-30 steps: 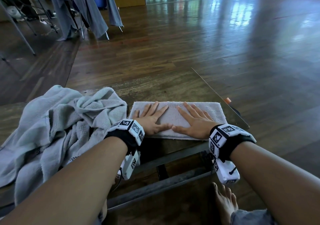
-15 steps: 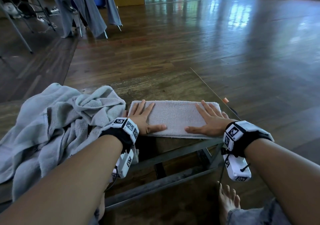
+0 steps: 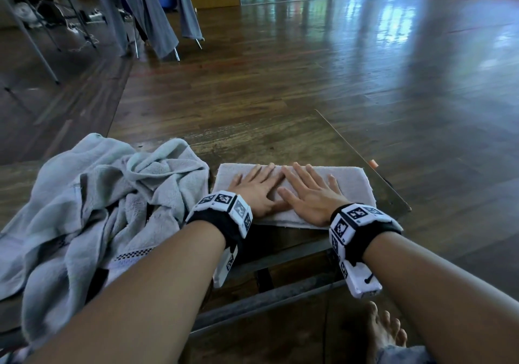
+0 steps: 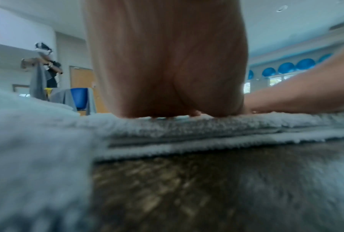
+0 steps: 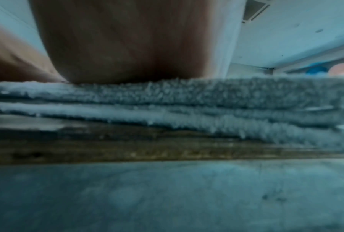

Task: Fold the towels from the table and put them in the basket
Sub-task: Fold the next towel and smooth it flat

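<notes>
A pale grey towel (image 3: 348, 184), folded into a long flat strip, lies near the front edge of the wooden table (image 3: 266, 136). Both palms press flat on its middle, side by side with fingers straight: my left hand (image 3: 257, 188) and my right hand (image 3: 309, 192), thumbs nearly touching. In the left wrist view the heel of the left hand (image 4: 167, 70) sits on the stacked layers of the folded towel (image 4: 206, 125). The right wrist view shows the right hand (image 5: 127, 47) on the folded towel (image 5: 206, 97) the same way. No basket is in view.
A crumpled heap of grey towels (image 3: 92, 209) fills the table's left side, touching the folded one. The table's right corner (image 3: 393, 195) lies just past the strip. My bare foot (image 3: 386, 332) stands on the floor below. Draped racks (image 3: 151, 12) stand far left.
Both hands have slid from the ends of the folded towel back to its middle, where they lay a second ago, and the view has tilted slightly.
</notes>
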`<state>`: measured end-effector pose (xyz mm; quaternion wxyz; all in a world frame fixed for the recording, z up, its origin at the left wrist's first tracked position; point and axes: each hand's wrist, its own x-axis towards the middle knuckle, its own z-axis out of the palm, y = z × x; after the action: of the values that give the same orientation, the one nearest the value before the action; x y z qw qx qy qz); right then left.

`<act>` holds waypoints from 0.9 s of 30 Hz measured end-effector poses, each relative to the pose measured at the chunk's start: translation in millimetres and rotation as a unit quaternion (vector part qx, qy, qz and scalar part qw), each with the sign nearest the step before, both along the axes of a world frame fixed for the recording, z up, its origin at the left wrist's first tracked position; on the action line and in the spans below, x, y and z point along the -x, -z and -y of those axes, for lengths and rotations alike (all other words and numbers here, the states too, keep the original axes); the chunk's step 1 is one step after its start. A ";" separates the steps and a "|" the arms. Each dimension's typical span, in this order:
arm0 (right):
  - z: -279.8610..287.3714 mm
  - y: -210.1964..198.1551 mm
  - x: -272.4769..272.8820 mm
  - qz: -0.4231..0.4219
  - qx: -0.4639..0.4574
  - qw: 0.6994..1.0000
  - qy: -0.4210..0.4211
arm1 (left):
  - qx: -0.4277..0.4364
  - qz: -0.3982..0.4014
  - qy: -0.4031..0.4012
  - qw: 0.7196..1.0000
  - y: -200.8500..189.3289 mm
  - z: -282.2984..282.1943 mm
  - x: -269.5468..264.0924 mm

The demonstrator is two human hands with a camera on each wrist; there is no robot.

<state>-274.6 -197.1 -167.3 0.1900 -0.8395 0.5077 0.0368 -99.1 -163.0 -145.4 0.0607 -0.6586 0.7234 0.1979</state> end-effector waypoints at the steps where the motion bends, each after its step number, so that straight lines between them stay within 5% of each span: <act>1: 2.7 0.7 2.4 -0.005 0.001 1.000 -0.001 | -0.008 0.005 -0.009 1.000 -0.4 0.1 -4.4; 9: 0.7 0.1 15.7 -0.013 0.014 0.999 0.044 | -0.029 0.012 -0.102 0.994 4.4 -10.4 -34.0; 20: -12.5 -6.8 58.3 -0.007 -0.002 0.985 0.170 | -0.031 0.000 -0.099 0.995 0.8 -19.5 -48.1; 27: -25.3 -34.2 39.9 -0.054 0.037 0.983 0.171 | -0.014 0.032 -0.102 0.994 1.4 -17.5 -44.4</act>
<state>-314.6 -171.7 -133.2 0.1346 -0.7435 0.6543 0.0302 -54.7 -145.5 -146.8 0.0729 -0.7343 0.6471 0.1919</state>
